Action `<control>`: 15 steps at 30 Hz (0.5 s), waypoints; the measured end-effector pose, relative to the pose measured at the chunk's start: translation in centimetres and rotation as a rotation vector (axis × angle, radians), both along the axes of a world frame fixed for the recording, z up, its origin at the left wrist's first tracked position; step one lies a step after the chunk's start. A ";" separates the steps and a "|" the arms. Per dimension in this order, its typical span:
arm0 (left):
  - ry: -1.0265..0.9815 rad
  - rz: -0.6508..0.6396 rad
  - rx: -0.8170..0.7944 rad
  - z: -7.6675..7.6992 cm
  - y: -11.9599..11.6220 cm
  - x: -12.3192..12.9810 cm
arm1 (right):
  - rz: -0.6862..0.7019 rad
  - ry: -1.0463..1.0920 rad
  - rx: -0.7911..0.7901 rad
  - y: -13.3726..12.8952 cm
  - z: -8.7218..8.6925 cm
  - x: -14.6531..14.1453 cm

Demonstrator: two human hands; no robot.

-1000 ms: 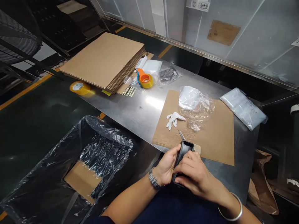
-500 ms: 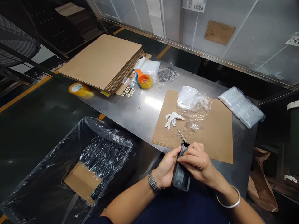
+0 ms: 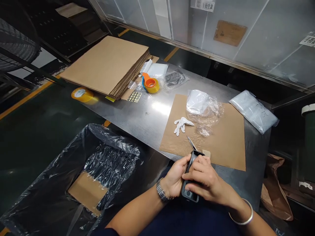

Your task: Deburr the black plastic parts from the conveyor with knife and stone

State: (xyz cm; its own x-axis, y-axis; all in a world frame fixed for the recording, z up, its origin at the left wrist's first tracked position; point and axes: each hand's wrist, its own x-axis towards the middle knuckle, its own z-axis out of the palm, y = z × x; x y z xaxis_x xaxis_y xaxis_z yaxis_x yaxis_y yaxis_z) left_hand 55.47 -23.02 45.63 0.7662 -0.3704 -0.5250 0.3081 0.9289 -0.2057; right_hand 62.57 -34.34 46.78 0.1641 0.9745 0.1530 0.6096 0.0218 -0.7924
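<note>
My left hand (image 3: 177, 175) is wrapped round the left side of a black, hollow, box-like casing (image 3: 194, 196), held tilted with its open side up. Over the casing's opening lies my right hand (image 3: 203, 175), its fingers bent and drawn together against the inside. Whatever those fingertips may hold is hidden. A slim, pointed metal tool (image 3: 191, 143), perhaps tweezers or scissors, lies just beyond the casing on a cardboard sheet (image 3: 228, 137). Close behind my right hand shows a small tan piece (image 3: 206, 153). Farther off lies a white glove (image 3: 182, 125).
On the metal table (image 3: 137, 121) are a cardboard stack (image 3: 105, 62), a tape dispenser (image 3: 151, 84), a tape roll (image 3: 82, 94), a sticker sheet (image 3: 134, 96), clear plastic bags (image 3: 205, 108) and a wrapped packet (image 3: 254, 111). A plastic-lined bin (image 3: 49, 173) stands at lower left.
My right hand has shifted left and down along the casing, covering more of its opening. The small tan piece behind it has come into view. My left hand stays in place.
</note>
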 end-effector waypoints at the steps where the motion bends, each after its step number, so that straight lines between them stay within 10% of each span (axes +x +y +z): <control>1: -0.002 0.000 0.006 0.0 0.0 0.0 | 0.010 -0.003 -0.014 -0.1 0.1 0.0; 6: 0.010 -0.012 0.068 0.4 -0.3 -0.6 | -0.098 0.004 0.079 -0.2 -0.4 0.5; 12: 0.034 -0.216 0.178 0.3 -0.5 -1.5 | -0.565 -0.014 0.110 -0.4 -1.1 2.5; 15: 0.007 -0.254 0.147 -0.1 -0.4 -1.6 | -0.447 0.142 0.003 -0.8 -0.6 2.9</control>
